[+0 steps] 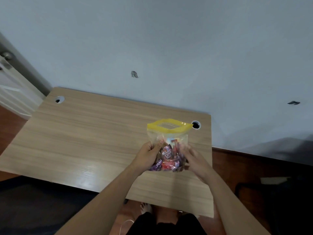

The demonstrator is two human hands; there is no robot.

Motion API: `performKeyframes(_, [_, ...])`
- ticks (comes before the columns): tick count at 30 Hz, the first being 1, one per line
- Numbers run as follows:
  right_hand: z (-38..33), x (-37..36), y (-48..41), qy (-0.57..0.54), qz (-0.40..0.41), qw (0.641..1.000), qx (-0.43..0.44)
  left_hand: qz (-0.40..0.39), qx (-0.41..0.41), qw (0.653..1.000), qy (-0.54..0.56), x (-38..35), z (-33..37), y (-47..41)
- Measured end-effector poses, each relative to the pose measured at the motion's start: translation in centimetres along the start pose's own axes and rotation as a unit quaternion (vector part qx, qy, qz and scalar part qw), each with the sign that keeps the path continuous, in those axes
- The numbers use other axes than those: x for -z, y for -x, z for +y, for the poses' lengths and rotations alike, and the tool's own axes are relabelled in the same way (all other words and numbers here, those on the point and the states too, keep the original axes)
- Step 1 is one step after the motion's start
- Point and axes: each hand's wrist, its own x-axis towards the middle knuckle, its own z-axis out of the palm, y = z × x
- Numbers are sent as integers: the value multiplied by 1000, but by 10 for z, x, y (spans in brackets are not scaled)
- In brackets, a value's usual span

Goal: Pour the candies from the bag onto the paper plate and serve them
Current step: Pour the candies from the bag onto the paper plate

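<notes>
A clear plastic bag (169,133) with a yellow zip top stands upright on the wooden table (88,136), right of centre. Its mouth gapes open at the top. Several wrapped candies (168,158) in red, purple and brown fill its lower half. My left hand (149,156) grips the bag's left side. My right hand (194,158), blurred, holds its right side. No paper plate is in view.
A cable hole (196,125) lies just right of the bag's top, another cable hole (59,99) at the far left corner. The wall runs behind the table. A door (10,78) stands at the left. My feet and the floor show below the near edge.
</notes>
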Motion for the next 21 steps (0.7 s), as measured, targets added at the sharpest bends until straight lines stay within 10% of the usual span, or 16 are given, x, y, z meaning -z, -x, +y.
performKeyframes(21, [127,1,-65,163,79,976,-119,-27,175,976,-122,-30,-140,-68])
